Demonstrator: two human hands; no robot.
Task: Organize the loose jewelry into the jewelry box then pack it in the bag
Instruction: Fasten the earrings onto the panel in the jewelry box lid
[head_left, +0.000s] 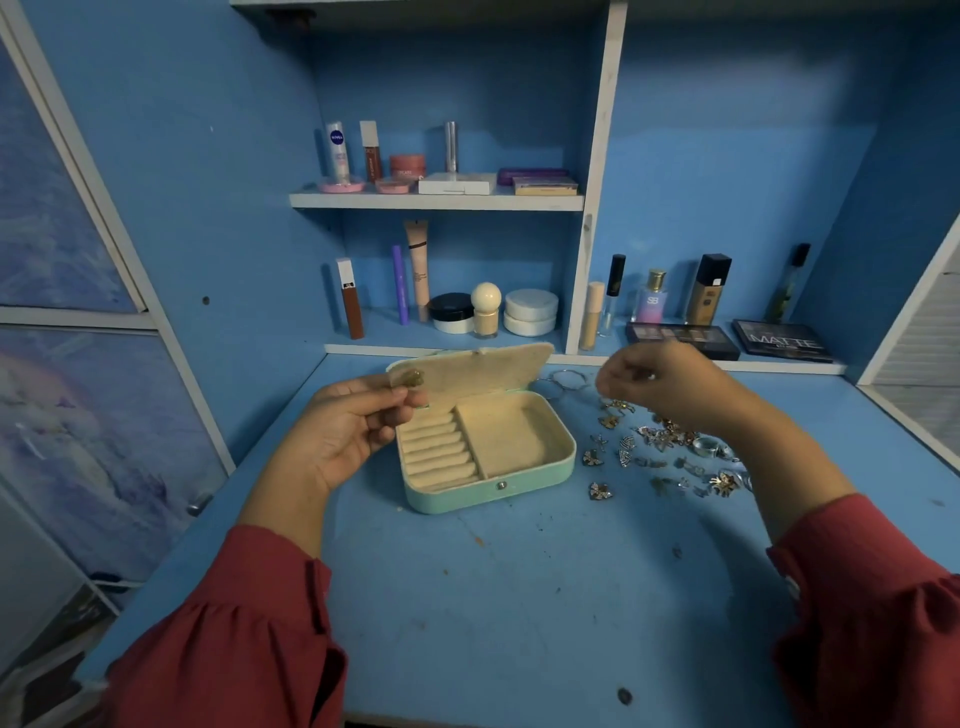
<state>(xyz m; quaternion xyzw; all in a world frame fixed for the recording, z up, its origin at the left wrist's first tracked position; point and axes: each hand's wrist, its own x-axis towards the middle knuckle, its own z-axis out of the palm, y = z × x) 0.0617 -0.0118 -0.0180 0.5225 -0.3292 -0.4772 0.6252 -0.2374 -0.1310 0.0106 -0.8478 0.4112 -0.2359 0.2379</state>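
Observation:
A mint-green jewelry box (488, 493) lies open on the blue desk, its cream lid (483, 371) tipped back, with ring rolls on the left and an empty compartment on the right. My left hand (348, 431) is raised at the box's left side and pinches a small gold earring (410, 378) between thumb and fingertips. My right hand (670, 387) hovers over the loose jewelry (665, 452) to the right of the box, fingers curled; whether it holds a piece is hard to tell. No bag is in view.
Silver bangles (563, 382) lie behind the box's right corner. Shelves at the back hold cosmetics, jars (530, 312) and two dark palettes (784, 340). The blue desk (519, 597) stretches toward me, with its front edge at the bottom of the view.

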